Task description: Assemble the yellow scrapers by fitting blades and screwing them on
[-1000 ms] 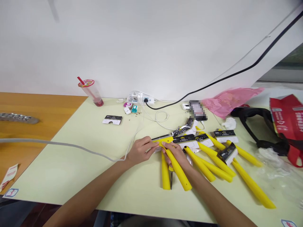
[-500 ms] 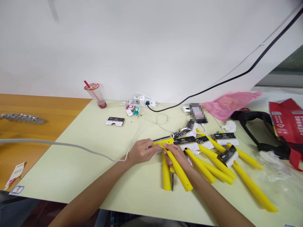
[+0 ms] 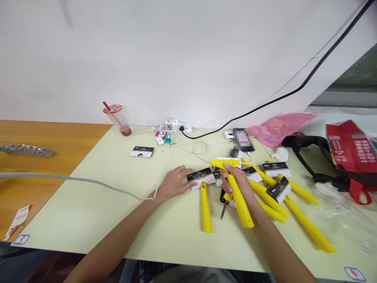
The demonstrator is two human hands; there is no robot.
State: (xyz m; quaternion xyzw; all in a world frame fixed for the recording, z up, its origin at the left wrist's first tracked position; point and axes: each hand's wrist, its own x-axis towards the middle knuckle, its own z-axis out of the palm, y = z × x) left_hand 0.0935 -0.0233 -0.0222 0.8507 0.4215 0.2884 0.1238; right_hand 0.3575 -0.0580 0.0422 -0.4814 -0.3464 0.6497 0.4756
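Observation:
My right hand (image 3: pixel 235 181) is closed round a yellow scraper (image 3: pixel 243 206), its wide head pointing away from me. The same hand also holds a screwdriver (image 3: pixel 224 208) with a yellow handle, its metal shaft pointing down. My left hand (image 3: pixel 175 182) grips the left end of a second yellow scraper's black-and-white card (image 3: pixel 202 177), thumb below and fingers above. That scraper's yellow handle (image 3: pixel 206 210) points toward me on the table. Right of my hands lie several more carded yellow scrapers (image 3: pixel 309 224), partly overlapping; my right hand and forearm hide some of them.
A loose card (image 3: pixel 142 151) lies at the left. Behind it are a drink cup (image 3: pixel 119 121) with a straw and a power strip (image 3: pixel 185 127) with cables. A phone (image 3: pixel 243 139), pink bag (image 3: pixel 279 127), black straps (image 3: pixel 309 161) and clear plastic (image 3: pixel 338 208) are at the right.
My right hand has lifted its scraper and moved right and away, carrying the screwdriver along. My left hand has left that scraper's head for the card of the scraper lying beneath.

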